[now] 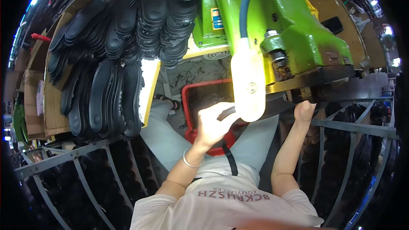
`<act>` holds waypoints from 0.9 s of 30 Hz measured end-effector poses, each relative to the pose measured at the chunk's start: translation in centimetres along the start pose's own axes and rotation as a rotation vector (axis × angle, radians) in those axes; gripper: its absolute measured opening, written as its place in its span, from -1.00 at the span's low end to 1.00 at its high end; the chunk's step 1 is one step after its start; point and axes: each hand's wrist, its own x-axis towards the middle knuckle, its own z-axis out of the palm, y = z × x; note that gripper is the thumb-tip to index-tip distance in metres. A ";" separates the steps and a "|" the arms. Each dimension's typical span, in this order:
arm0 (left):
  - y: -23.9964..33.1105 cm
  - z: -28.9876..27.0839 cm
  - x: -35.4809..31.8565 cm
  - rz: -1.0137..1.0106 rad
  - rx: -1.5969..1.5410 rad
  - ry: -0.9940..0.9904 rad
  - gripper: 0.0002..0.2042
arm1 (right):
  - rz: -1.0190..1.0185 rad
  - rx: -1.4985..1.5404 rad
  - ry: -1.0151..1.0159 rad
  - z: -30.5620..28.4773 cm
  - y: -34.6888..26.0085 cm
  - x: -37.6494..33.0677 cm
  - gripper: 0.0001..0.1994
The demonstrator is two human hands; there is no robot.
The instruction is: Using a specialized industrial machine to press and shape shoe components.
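My left hand [213, 124], with a silver bangle on the wrist, is closed around a thin black rubber piece [226, 112] just below a bright white lamp [248, 83]. The hand is over a red plastic bin [200, 88] that sits between my knees. My right hand [304, 111] reaches up to the dark underside plate [317, 76] of a green press machine [289, 17]. Its fingertips touch the plate's edge and are partly hidden, so its grip is unclear.
Stacks of black shoe soles [128, 38] lie on a cardboard-covered bench at left. Grey metal racks [76, 162] filled with dark soles stand at lower left and right [353, 132]. A blue hose [247, 4] feeds the lamp. A sandalled foot [166, 100] rests by the bin.
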 end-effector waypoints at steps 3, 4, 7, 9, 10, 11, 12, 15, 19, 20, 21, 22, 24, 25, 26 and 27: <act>-0.4 1.3 1.4 -0.043 0.004 0.024 -0.81 | -0.016 -0.049 0.100 0.6 -1.0 1.1 -0.64; -0.4 1.7 1.9 0.008 0.016 0.109 -0.81 | 0.030 0.000 0.099 0.7 -1.1 1.2 -0.63; -0.6 -0.1 1.8 -0.154 -0.183 0.013 -0.83 | 0.054 0.040 0.103 1.8 0.0 0.6 -0.67; -1.4 -1.2 0.9 -0.247 -0.344 0.056 -0.83 | 0.095 0.092 0.104 3.4 0.8 -0.6 -0.71; -1.8 -2.0 0.4 -0.295 -0.416 0.126 -0.82 | 0.111 0.092 0.094 4.9 1.0 -1.2 -0.72; -2.2 -3.1 0.0 -0.315 -0.399 0.119 -0.83 | 0.115 0.096 0.033 5.0 1.3 -1.8 -0.73; -2.4 -3.8 -0.4 -0.365 -0.403 0.158 -0.84 | 0.119 0.101 -0.028 5.2 1.6 -2.4 -0.73; -3.6 -6.1 -1.7 -0.449 -0.363 0.177 -0.87 | 0.029 0.007 -0.013 8.9 0.9 -3.4 -0.70; -2.4 -5.7 -1.9 -0.358 -0.223 0.121 -0.87 | 0.052 -0.116 -0.079 6.7 0.2 -3.4 -0.71; -1.8 -4.7 -1.6 -0.297 -0.214 0.111 -0.86 | 0.060 -0.094 -0.084 5.4 0.2 -3.0 -0.72; -1.5 -3.4 -1.3 -0.241 -0.190 0.096 -0.85 | 0.012 -0.088 -0.054 4.5 -0.2 -2.4 -0.74; -1.2 -1.8 -0.9 -0.184 -0.174 0.080 -0.83 | -0.039 -0.089 -0.021 3.6 -0.7 -1.7 -0.75; -0.7 0.6 0.3 -0.034 0.014 0.035 -0.84 | -0.051 -0.076 0.161 2.1 -1.4 -0.8 -0.78; -0.4 1.6 1.1 -0.029 0.004 0.041 -0.84 | -0.022 0.018 0.118 1.9 -2.3 -0.2 -0.78; 0.0 2.3 1.9 0.023 0.072 0.144 -0.85 | -0.020 0.001 0.145 1.2 -2.3 -0.1 -0.77; 0.2 2.8 2.4 0.073 0.140 0.248 -0.86 | -0.026 -0.024 0.161 1.0 -2.3 0.0 -0.77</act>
